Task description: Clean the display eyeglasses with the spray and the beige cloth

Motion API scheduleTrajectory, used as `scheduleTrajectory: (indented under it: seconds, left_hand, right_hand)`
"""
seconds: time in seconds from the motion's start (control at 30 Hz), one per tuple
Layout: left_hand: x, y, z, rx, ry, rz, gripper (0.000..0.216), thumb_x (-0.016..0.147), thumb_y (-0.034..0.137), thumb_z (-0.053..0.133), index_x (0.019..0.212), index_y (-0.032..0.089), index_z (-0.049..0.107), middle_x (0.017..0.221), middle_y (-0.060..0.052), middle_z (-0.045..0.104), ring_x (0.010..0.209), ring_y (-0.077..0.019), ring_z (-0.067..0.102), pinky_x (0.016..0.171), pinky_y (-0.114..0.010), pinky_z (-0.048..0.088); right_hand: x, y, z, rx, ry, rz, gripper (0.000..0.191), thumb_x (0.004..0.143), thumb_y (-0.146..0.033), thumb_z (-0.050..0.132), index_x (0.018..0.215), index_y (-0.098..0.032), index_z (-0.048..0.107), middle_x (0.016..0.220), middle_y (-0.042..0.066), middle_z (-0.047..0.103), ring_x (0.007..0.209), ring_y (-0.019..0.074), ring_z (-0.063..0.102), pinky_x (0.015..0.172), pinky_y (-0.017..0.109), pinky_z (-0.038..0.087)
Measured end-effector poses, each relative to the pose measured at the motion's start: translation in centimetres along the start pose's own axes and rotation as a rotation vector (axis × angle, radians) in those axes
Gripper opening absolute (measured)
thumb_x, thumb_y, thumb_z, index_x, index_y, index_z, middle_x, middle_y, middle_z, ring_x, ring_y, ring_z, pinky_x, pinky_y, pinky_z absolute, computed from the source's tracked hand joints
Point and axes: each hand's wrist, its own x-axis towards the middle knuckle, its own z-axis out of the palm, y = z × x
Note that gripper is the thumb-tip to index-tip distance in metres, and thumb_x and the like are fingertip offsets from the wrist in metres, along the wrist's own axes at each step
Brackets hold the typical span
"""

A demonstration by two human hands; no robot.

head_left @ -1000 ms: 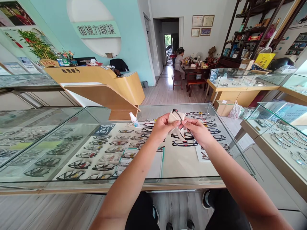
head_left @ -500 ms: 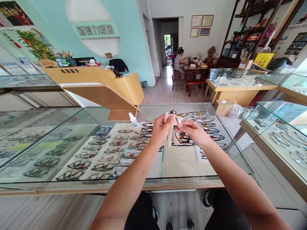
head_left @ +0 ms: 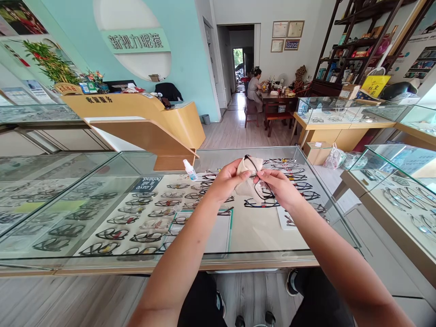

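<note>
My left hand (head_left: 225, 180) pinches a beige cleaning cloth (head_left: 248, 172) wrapped over one lens of a pair of black-framed glasses (head_left: 259, 185). My right hand (head_left: 277, 184) grips the same glasses from the right side, fingers closed on the frame. Both hands hover just above the glass top of a display counter (head_left: 238, 245), over rows of eyeglass frames (head_left: 150, 213) laid out inside it.
A small spray bottle (head_left: 190, 169) stands on the counter left of my hands. More glass showcases (head_left: 391, 181) flank the right and left. A wooden reception desk (head_left: 143, 118) stands behind. A person (head_left: 254, 88) sits at a far table.
The cloth has shifted from hanging below my left hand to bunched up over the lens. My hands have risen slightly and the glasses have tilted.
</note>
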Motion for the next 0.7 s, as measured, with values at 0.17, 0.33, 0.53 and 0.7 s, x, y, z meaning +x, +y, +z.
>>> scheduleTrajectory:
  seconds: [0.17,0.33,0.53,0.7]
  left_hand:
    - [0.1,-0.7,0.7,-0.024,0.032,0.045,0.053,0.073,0.046,0.099,0.111,0.016,0.077,0.086,-0.005,0.076,0.073,-0.017,0.069,0.067,-0.027,0.055]
    - [0.2,-1.3,1.6,-0.031,0.117,0.067,0.048,0.074,0.05,0.099,0.095,0.015,0.073,0.074,-0.002,0.071,0.057,-0.0119,0.061,0.055,-0.025,0.052]
    - [0.1,-1.9,2.1,-0.01,0.227,0.147,0.045,0.087,0.06,0.086,0.089,0.018,0.07,0.065,0.001,0.066,0.046,-0.0091,0.055,0.044,-0.022,0.042]
    - [0.4,-2.3,1.7,0.009,0.303,0.121,0.057,0.09,0.072,0.077,0.077,0.018,0.066,0.058,0.001,0.062,0.041,-0.0103,0.051,0.041,-0.024,0.037]
  right_hand:
    - [0.1,0.3,0.2,0.098,-0.014,0.06,0.041,0.074,-0.061,0.093,0.077,-0.021,0.083,0.081,0.004,0.072,0.075,0.018,0.057,0.071,0.033,0.045]
    - [0.2,1.0,0.5,0.197,-0.053,0.119,0.042,0.071,-0.059,0.096,0.079,-0.02,0.082,0.081,0.005,0.073,0.074,0.0179,0.06,0.069,0.032,0.048]
    - [0.0,1.9,0.9,0.166,-0.131,0.072,0.038,0.085,-0.057,0.089,0.085,-0.02,0.084,0.085,0.005,0.075,0.08,0.0181,0.063,0.077,0.031,0.048]
    - [-0.2,1.9,0.7,0.045,-0.113,0.023,0.038,0.09,-0.058,0.085,0.088,-0.02,0.085,0.084,0.003,0.074,0.075,0.0166,0.059,0.076,0.032,0.043]
